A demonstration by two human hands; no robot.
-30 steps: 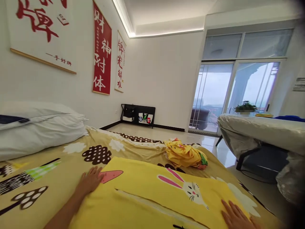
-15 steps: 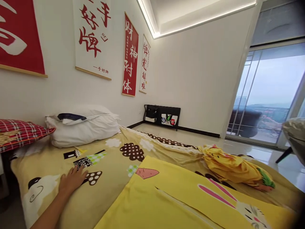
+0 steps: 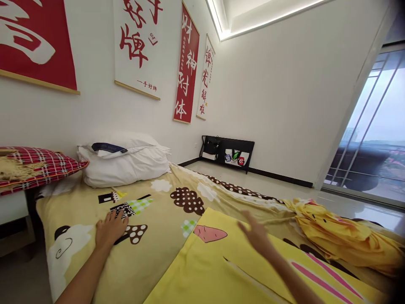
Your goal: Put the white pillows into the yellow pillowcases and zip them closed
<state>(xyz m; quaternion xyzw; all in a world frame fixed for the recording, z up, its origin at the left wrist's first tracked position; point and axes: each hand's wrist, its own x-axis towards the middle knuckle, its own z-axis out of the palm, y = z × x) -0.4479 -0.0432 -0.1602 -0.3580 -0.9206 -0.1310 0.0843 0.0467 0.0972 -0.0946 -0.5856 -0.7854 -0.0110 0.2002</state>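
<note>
The carrot-print pillowcase (image 3: 205, 272) is laid flat, the yellow cloth (image 3: 344, 232) beside it left bunched. Fingers are spread, left hand (image 3: 110, 230) beside the pillowcase, right hand (image 3: 257, 235) over it.

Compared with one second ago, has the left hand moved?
Yes: judged against the brown dotted cloud on the bedsheet, the left hand has moved left, away from the yellow cloth.

White wall (image 3: 284, 93) beside probable glass door (image 3: 376, 114)
</note>
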